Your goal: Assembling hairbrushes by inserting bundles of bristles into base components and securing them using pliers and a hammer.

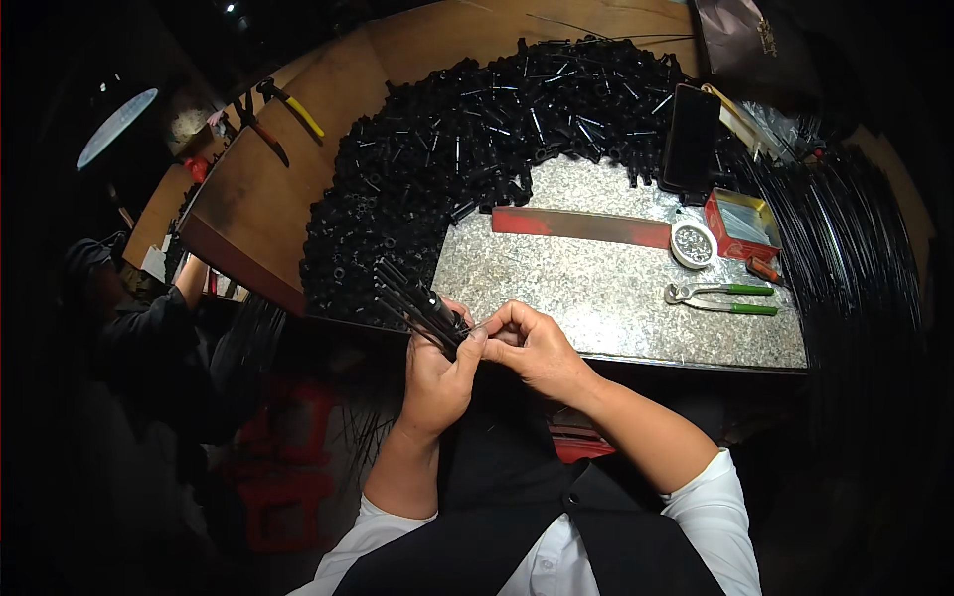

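Observation:
Just off the front edge of the worktop, my left hand (437, 382) is closed around a bundle of thin black rods (402, 295), which looks like part of an umbrella frame. The rods point up and away to the left. My right hand (542, 353) meets the left one at the bundle's near end, thumb and fingertips pinched together. Whatever lies between those fingertips is too small to make out. Beyond the hands a large heap of black tubular parts (437, 139) curves around the speckled stone slab (586, 298).
On the slab lie a red-edged metal bar (586, 226), a round tin (693, 244), a red box (743, 223) and green-handled pincers (720, 296). A dark phone (692, 139) leans behind. Long black rods (855, 238) fill the right side. Pliers (290, 107) hang on the wooden board; another person (149, 328) sits left.

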A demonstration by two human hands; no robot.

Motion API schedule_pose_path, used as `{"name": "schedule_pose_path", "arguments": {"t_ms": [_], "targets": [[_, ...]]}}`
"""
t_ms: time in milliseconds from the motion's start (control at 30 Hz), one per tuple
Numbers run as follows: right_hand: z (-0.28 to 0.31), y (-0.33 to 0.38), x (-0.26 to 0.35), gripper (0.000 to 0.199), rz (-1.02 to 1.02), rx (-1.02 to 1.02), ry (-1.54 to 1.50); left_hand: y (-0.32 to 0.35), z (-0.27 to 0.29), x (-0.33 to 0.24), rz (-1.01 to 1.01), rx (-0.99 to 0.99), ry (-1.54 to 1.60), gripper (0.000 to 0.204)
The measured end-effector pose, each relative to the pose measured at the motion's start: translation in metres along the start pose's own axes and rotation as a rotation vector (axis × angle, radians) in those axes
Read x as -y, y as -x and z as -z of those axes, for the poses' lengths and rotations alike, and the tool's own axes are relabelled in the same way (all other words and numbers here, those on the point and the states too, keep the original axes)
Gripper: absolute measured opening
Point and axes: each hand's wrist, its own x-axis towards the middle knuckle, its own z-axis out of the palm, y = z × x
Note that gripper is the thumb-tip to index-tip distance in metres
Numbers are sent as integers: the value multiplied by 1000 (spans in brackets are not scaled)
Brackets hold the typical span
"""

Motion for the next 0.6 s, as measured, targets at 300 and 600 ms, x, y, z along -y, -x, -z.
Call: {"name": "schedule_pose_path", "arguments": {"t_ms": [300,600], "targets": [[6,-2,6,26,-92,66,29,4,-2,-4,-32,-14,-26,18],[17,17,9,41,45,51,151,2,-15,-6,-52,53,-53,17]]}}
